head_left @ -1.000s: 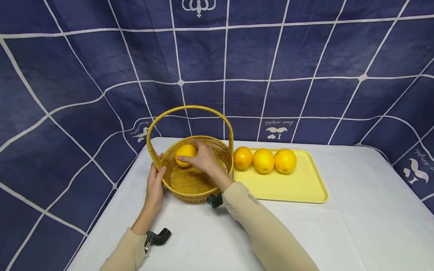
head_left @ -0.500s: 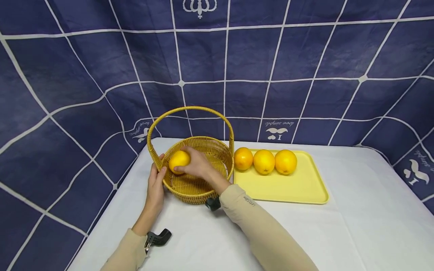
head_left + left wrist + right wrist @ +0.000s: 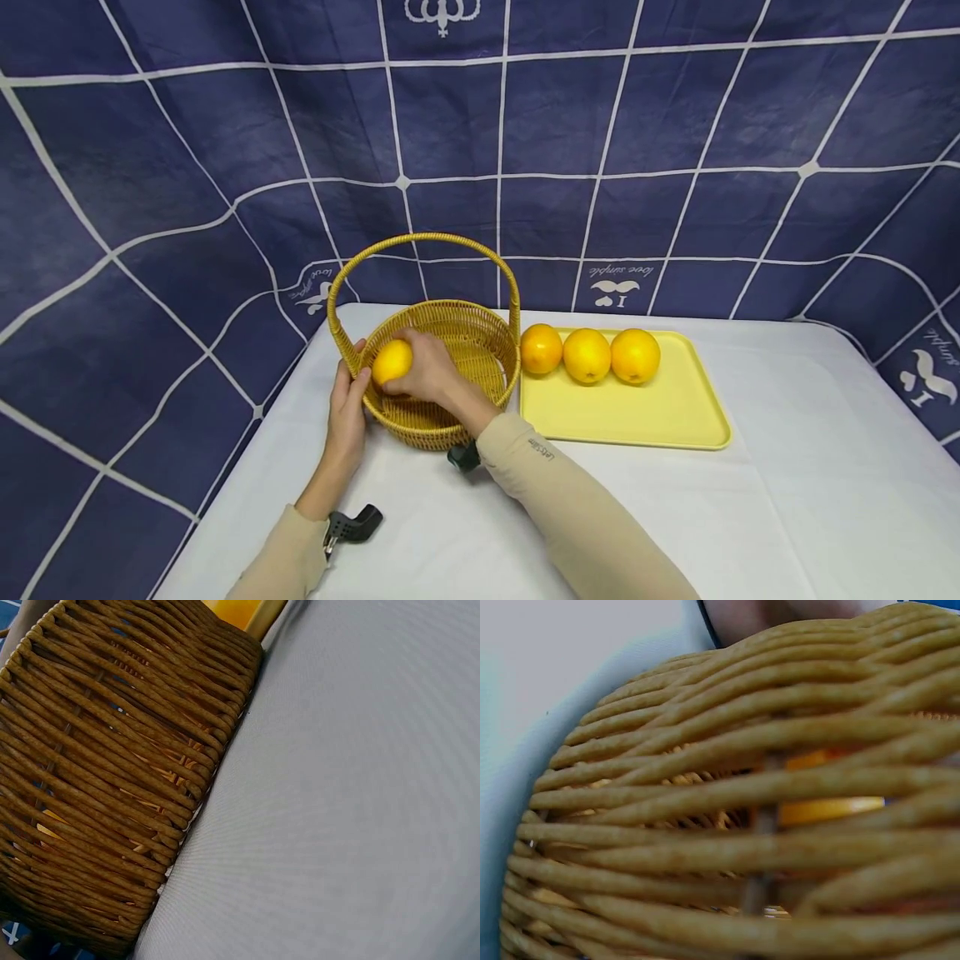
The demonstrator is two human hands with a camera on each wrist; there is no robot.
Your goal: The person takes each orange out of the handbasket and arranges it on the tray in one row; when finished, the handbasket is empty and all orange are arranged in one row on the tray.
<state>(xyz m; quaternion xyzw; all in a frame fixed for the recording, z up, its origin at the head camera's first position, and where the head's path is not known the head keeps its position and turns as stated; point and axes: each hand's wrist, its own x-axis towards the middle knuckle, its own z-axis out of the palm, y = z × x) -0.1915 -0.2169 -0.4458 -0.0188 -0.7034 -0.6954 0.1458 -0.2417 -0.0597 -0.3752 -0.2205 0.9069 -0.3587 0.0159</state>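
Note:
A woven wicker basket with a tall arched handle stands on the left of the white table. Inside it, by the left wall, my right hand holds an orange, its palm side hidden from the head camera. My left hand grips the basket's left side at the foot of the handle, thumb near the rim. Close up, the basket's weave fills much of the left wrist view. Through gaps in the weave, the right wrist view shows a strip of the orange.
Right beside the basket lies a yellow tray. Along its back edge sit a left orange, a middle orange and a right orange. A blue checked cloth hangs behind the table.
My right hand has moved the orange left and slightly nearer to me inside the basket, up to its left wall. The left hand has kept its place on the basket.

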